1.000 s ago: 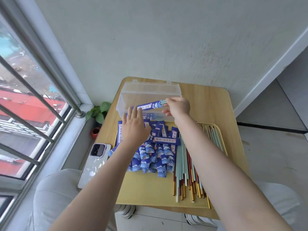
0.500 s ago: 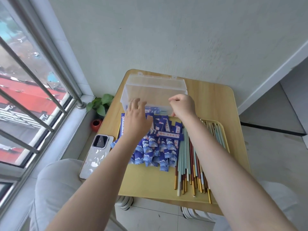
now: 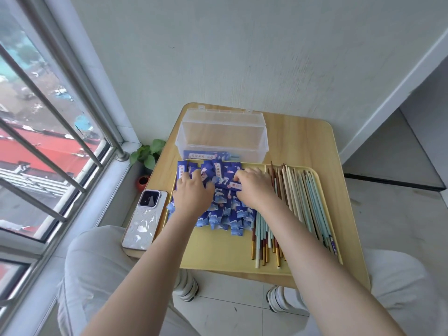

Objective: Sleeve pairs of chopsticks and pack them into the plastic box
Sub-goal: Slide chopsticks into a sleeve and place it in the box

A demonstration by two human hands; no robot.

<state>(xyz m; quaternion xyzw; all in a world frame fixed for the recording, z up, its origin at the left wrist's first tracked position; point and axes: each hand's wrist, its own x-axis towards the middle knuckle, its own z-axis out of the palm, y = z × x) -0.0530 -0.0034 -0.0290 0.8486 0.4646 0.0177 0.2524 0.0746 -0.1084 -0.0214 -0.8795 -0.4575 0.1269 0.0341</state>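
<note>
A clear plastic box stands open at the back of the table, and one sleeved pair of chopsticks lies along its front wall. In front of it, a pile of blue paper sleeves covers the left part of a yellow tray. Loose chopsticks in teal, cream, brown and red lie on the tray's right part. My left hand rests on the pile with its fingers spread. My right hand pinches a blue sleeve lying crosswise on top of the pile.
A phone in a white case lies at the wooden table's left edge. A small potted plant stands on the floor by the window bars. The wall is right behind the box. My knees are under the table's near edge.
My right hand lowered the sleeved pair into the box and let it go. Both hands then drew back onto the sleeve pile.
</note>
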